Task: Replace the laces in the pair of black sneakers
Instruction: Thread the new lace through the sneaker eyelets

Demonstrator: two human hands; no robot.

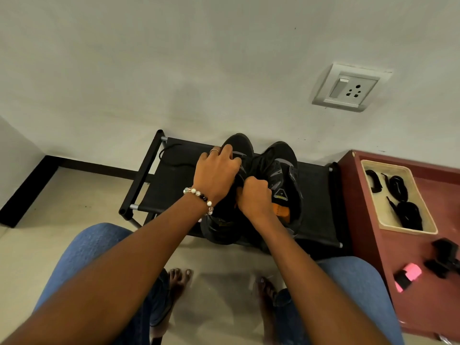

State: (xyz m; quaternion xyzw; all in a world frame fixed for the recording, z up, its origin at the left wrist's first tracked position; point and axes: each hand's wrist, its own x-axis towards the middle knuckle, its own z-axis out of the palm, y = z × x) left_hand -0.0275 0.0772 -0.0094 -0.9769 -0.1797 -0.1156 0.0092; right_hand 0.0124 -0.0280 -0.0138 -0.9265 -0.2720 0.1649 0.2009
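Note:
Two black sneakers stand side by side on a low black rack. My left hand lies over the left sneaker, fingers curled down onto its upper. My right hand is a fist at that shoe's tongue, apparently pinching a black lace that the fist mostly hides. The right sneaker, with grey trim and an orange insole, stands untouched beside my right hand. A loose black lace lies on the rack's left part.
A beige tray with several black laces sits on a red-brown cabinet at the right, with a pink-and-black object and a black clip nearer me. A wall socket is above. My knees and bare feet are below.

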